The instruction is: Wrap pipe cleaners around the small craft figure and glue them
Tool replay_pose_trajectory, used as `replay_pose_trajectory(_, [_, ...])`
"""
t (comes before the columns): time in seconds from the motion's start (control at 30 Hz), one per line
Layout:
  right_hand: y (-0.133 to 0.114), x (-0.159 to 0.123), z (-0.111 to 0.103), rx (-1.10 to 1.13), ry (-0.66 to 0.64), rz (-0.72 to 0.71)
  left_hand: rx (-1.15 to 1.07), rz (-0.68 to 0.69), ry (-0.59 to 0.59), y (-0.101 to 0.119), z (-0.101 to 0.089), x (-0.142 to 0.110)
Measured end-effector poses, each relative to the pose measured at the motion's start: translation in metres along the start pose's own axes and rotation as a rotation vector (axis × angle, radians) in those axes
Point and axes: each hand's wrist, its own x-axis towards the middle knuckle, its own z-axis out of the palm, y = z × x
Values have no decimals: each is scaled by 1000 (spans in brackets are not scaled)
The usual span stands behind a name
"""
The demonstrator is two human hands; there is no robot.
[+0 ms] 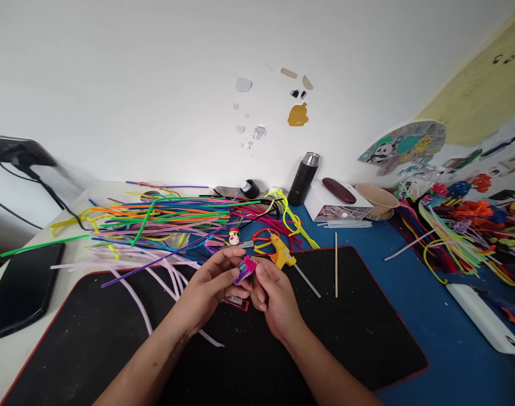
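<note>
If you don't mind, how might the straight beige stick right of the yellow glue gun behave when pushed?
Being thin, the beige stick is probably light. Its straight line suggests stiffness. Long and slender, it may roll, though its profile is unclear.
</note>
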Motion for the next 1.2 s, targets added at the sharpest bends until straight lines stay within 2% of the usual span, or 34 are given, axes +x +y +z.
replay_pose_trajectory(0.27, [2, 2, -2, -1, 27, -2, -21, -41, 29, 0, 0, 0])
replay_pose_trajectory(0.47, [8, 3, -7, -77, 88, -91, -82, -74, 72, 2, 0, 1])
replay_pose_trajectory(0.77, [0, 1, -8, -442, 219, -352, -53, -90, 92, 3, 3, 1])
replay_pose_trajectory(1.2, [2, 2, -16, -783, 198, -526, 25, -53, 110, 1, 4, -1])
